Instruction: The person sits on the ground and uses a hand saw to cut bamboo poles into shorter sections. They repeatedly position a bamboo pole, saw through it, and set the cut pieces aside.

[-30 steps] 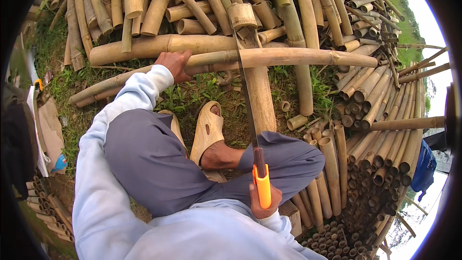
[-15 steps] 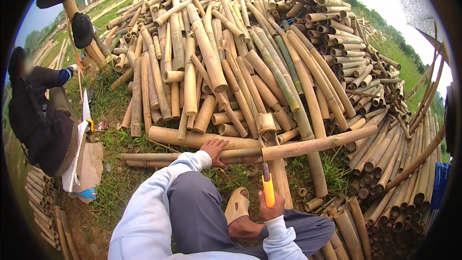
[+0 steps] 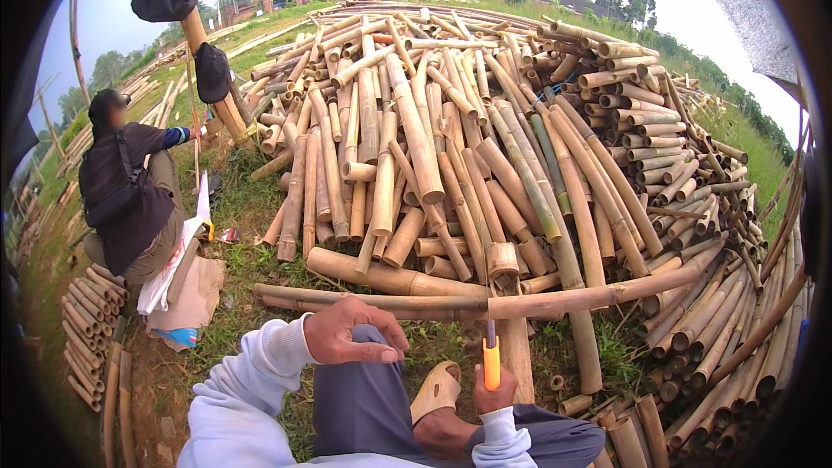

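My right hand (image 3: 496,397) grips an orange-handled knife (image 3: 491,362), held upright with its dark blade reaching up to a long bamboo pole (image 3: 589,297). The pole lies crosswise on the grass in front of my knees. A short split bamboo piece (image 3: 516,355) stands just right of the blade. My left hand (image 3: 354,331) hovers just below the pole's left part, fingers curled in and holding nothing. My sandalled foot (image 3: 436,392) rests between the two hands.
A big heap of cut bamboo poles (image 3: 451,130) fills the ground beyond the long pole. More bamboo ends are stacked at the right (image 3: 719,355) and left (image 3: 91,321). A person in a dark jacket (image 3: 126,191) sits at the left beside cardboard and white sacks (image 3: 182,286). Bags hang on a post (image 3: 195,26).
The view has tilted up toward the heap. My left hand has come off the long pole and drawn back toward me. The knife stays upright in my right hand.
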The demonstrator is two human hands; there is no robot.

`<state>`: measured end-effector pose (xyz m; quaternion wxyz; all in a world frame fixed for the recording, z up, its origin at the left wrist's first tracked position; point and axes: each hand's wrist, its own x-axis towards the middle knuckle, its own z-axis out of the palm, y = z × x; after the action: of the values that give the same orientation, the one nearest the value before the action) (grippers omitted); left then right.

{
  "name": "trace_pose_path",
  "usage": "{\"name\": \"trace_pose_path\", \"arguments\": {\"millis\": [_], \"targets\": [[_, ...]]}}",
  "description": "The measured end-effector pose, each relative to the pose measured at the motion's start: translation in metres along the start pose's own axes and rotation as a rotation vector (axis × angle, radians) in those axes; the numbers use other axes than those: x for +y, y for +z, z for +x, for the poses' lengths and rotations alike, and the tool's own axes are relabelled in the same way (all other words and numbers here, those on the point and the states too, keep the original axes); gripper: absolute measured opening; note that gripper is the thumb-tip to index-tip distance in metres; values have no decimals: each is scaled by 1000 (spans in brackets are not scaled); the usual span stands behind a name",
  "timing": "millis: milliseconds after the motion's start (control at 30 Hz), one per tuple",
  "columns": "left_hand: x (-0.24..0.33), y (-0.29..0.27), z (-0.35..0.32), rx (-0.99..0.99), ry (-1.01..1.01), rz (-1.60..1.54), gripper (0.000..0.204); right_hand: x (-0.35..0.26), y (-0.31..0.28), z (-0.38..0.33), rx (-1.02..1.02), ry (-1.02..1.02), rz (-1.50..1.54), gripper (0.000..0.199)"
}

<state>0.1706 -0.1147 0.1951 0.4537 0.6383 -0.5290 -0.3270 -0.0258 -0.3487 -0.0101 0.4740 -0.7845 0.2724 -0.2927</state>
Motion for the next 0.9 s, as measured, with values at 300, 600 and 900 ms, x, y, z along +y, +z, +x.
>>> {"name": "trace_pose_path", "arguments": {"millis": [300, 600, 900], "targets": [[144, 62, 53, 816, 1070, 896, 71, 17, 4, 4, -69, 69, 0, 18], [150, 68, 27, 808, 700, 1109, 86, 21, 9, 4, -102, 91, -80, 21], [142, 26, 27, 584, 1061, 1321, 80, 13, 6, 2, -75, 110, -36, 20]]}}
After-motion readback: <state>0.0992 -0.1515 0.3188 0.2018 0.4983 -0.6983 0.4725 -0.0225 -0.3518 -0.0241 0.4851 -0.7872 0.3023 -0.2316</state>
